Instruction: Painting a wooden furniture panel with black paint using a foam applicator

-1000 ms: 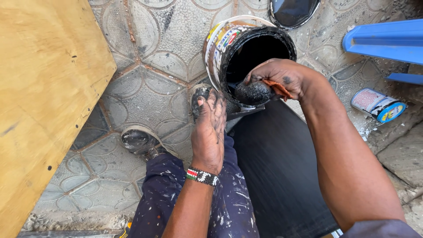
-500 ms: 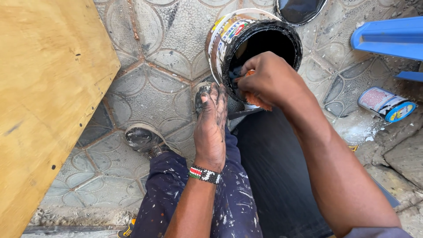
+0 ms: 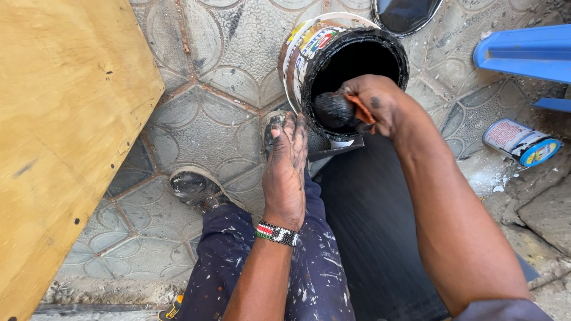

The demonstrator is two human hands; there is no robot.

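Note:
My right hand [image 3: 377, 104] grips an orange-handled paint brush [image 3: 336, 110] whose black bristle head sits at the near rim of an open paint can [image 3: 297, 56] holding black paint. My left hand [image 3: 286, 166], smeared with black paint and wearing a beaded wristband [image 3: 276, 233], lies flat on my knee just in front of the can, fingers together, holding nothing. A black-painted board [image 3: 369, 238] stretches from the can toward me, under my right forearm.
A large plywood sheet [image 3: 53, 131] fills the left side. My paint-spattered trouser leg [image 3: 220, 261] and shoe [image 3: 190, 184] rest on patterned floor tiles [image 3: 208, 113]. A small tin [image 3: 520, 142] lies on its side at right, a blue plastic piece [image 3: 523, 53] and the can's lid [image 3: 407, 13] beyond.
My right hand has lifted the brush from inside the can up to its near rim, showing the black bristles. The left hand has stayed on the knee.

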